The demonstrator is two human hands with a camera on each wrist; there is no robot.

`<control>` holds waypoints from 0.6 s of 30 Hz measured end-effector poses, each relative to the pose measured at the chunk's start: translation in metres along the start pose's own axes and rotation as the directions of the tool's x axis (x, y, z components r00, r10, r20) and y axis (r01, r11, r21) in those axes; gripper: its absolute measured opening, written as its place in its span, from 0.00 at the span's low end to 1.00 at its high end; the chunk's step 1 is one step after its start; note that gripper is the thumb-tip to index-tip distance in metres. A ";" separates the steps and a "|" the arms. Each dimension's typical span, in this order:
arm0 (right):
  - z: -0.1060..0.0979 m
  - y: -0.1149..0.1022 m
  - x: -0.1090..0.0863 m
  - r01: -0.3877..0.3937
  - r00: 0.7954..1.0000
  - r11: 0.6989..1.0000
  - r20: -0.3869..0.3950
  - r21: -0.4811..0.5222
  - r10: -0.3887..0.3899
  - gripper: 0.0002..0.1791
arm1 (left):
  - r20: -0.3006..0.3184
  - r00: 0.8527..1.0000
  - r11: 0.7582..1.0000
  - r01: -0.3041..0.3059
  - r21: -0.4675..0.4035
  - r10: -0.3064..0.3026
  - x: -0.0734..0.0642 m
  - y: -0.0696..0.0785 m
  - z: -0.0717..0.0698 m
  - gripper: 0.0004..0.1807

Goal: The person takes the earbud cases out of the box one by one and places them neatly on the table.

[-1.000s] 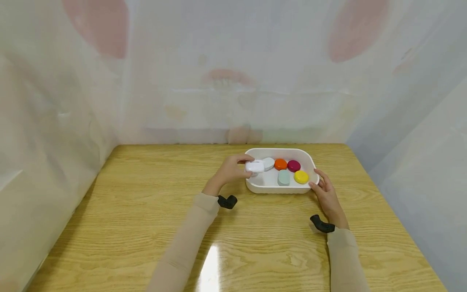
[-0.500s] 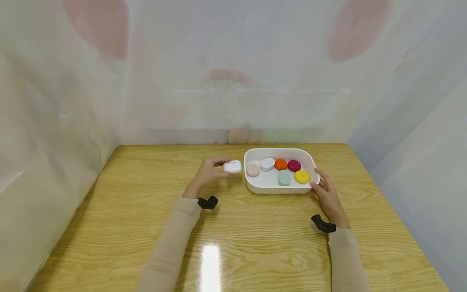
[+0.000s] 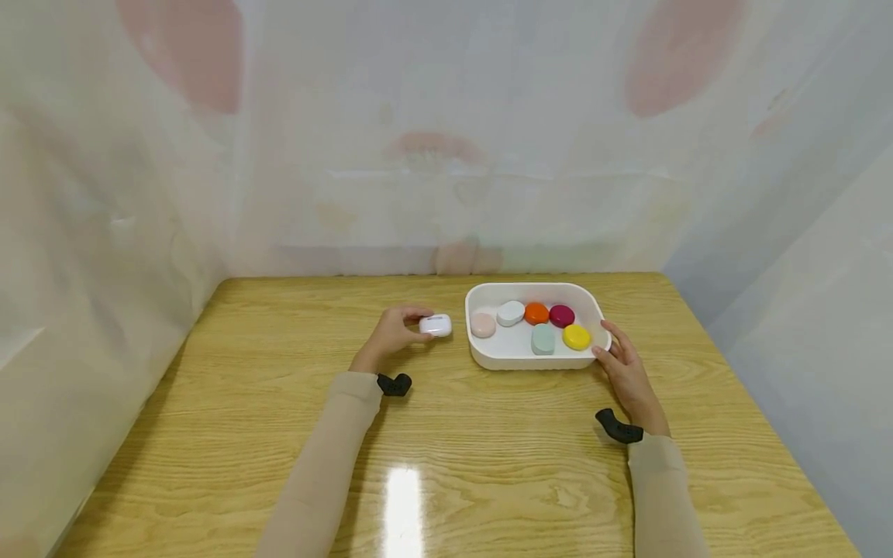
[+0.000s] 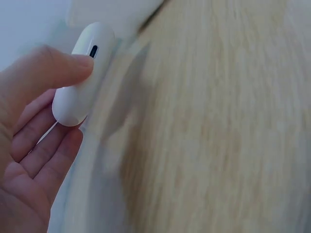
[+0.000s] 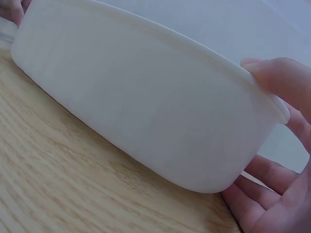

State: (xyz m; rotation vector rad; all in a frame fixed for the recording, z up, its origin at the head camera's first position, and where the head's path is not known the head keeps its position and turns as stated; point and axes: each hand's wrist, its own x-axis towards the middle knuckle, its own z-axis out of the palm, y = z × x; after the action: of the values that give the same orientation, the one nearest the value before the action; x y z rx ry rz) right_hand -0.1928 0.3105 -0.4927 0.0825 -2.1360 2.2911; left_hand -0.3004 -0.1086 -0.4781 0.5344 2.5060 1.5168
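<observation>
My left hand [image 3: 398,333] pinches a white earbud case [image 3: 436,325] between thumb and fingers, just left of the white tray. In the left wrist view the case [image 4: 90,77] shows a dark charging port by the thumb, close over the wood. My right hand [image 3: 624,376] grips the right end of the tray [image 3: 533,363]; the right wrist view has the thumb over the rim and fingers under the corner. Inside lie smooth rounded pieces: pale pink [image 3: 483,325], white [image 3: 511,313], orange [image 3: 536,313], magenta [image 3: 561,316], pale green [image 3: 543,339] and yellow [image 3: 577,337].
The wooden table [image 3: 502,465] carries the tray near its back edge. Pale printed sheets [image 3: 432,201] hang behind and at both sides. Black curved wrist pieces [image 3: 395,385] sit at both sleeve cuffs.
My left hand has moved left out of the tray with the earbud case, then slightly down beside it. The pale pink piece has come into sight. The right hand has stayed on the tray.
</observation>
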 end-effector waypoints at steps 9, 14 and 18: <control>0.001 0.002 0.001 0.008 1.000 1.000 0.011 0.018 -0.008 0.34 | -0.021 1.000 0.998 -0.004 0.070 0.005 0.003 -0.007 0.002 0.24; 0.001 0.003 0.001 -0.006 1.000 1.000 -0.004 0.006 0.006 0.33 | -0.015 1.000 0.996 0.013 0.085 -0.012 0.003 -0.007 0.005 0.24; 0.002 0.003 0.002 -0.021 1.000 1.000 -0.013 -0.014 0.021 0.33 | -0.007 0.999 0.996 0.033 0.084 -0.033 0.002 -0.007 0.005 0.24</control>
State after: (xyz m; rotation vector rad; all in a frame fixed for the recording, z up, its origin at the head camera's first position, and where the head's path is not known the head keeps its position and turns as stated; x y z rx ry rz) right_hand -0.1948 0.3082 -0.4953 0.0452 -2.1562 2.2812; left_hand -0.3022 -0.1072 -0.4867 0.4993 2.5791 1.4084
